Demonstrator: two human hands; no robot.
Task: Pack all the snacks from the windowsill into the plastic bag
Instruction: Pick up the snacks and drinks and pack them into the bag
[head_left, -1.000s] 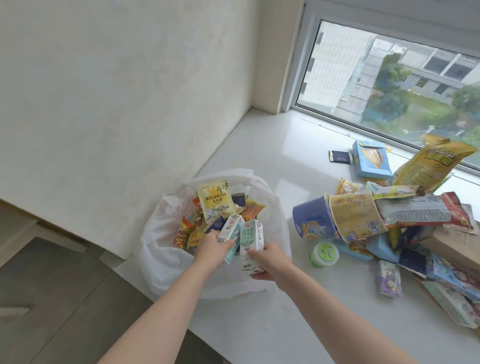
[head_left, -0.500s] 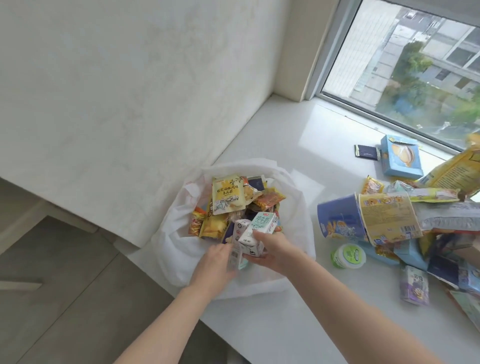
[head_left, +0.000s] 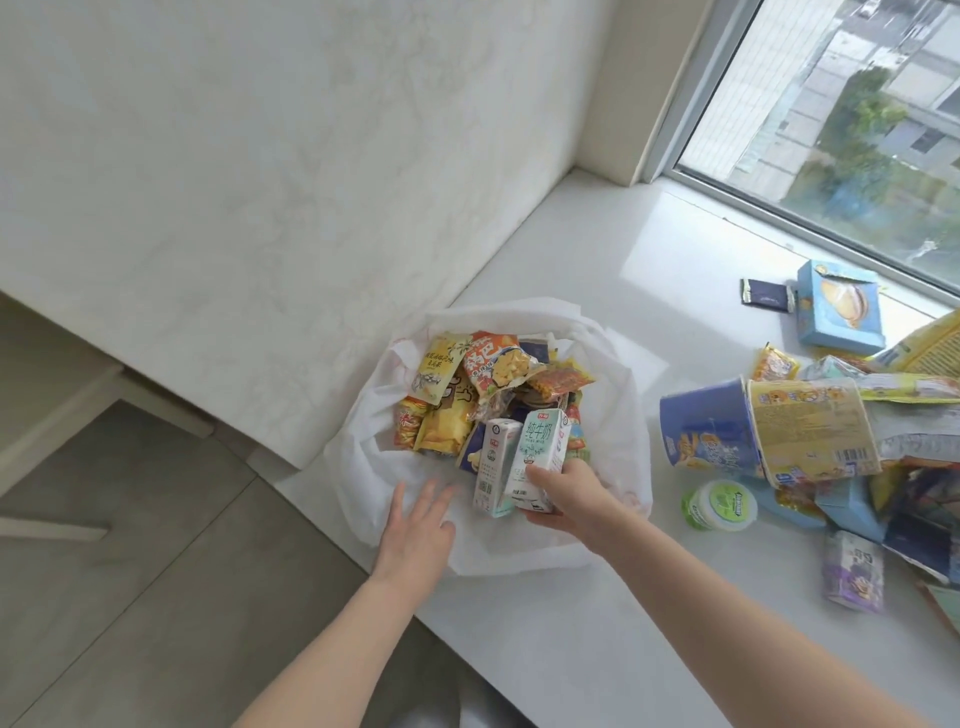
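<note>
While right hand (head_left: 563, 499) grips, 2 milk cartons (head_left: 540, 452), 1 bag (head_left: 410, 483)

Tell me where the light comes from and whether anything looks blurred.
Head view: daylight enters through the window at upper right, brightening the windowsill; the wide lens bends the wall edges; the milk carton in the right hand reads sharp, the far-right snacks look soft.

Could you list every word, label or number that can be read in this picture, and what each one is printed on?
"纯牛奶": on the milk carton held in the right hand.
Second milk carton: print too small to read.
Yellow packet in the plastic bag: lines of characters, too blurred.
Blue tub and green-lidded container: lettering unreadable.
</note>
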